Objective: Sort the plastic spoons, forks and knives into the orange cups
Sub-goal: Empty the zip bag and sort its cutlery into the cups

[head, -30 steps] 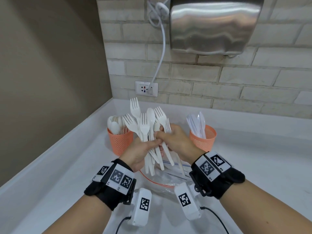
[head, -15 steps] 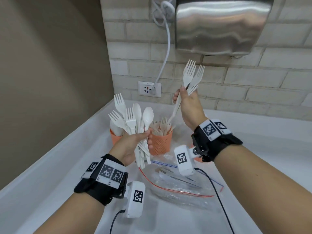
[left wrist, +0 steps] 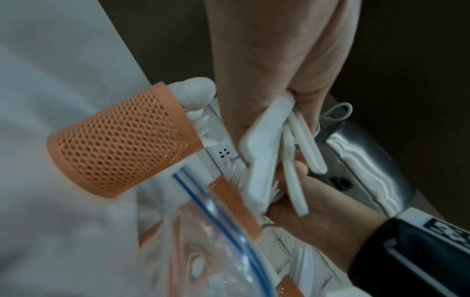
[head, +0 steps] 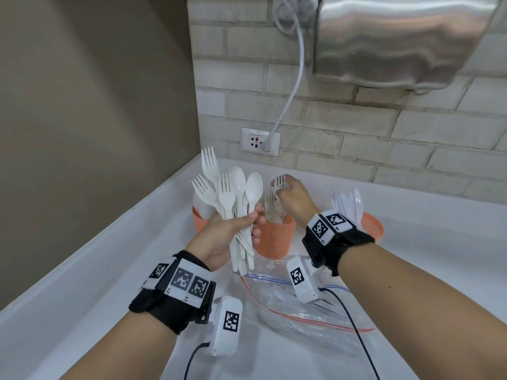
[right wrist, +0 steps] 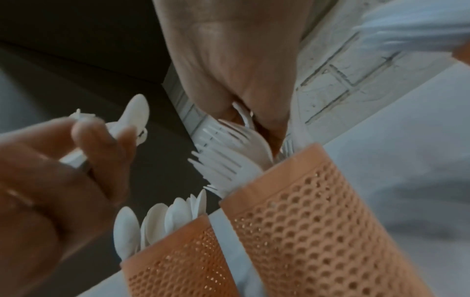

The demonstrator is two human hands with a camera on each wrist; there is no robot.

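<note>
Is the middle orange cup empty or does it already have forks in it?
Not empty: the middle orange cup already holds forks, tines up above its rim.

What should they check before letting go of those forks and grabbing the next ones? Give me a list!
1. Right hand is over the middle orange mesh cup: ok.
2. That cup holds only white plastic forks: ok, only forks show.
3. Right hand's forks are all the way in: cannot tell, blurred.
4. Left hand has a firm grip on the mixed bundle of white plastic forks and spoons: ok.
5. Left orange mesh cup has the white spoons, ready for the bundle's two: ok.
6. Clear plastic zip bag is emptied: cannot tell.
</note>
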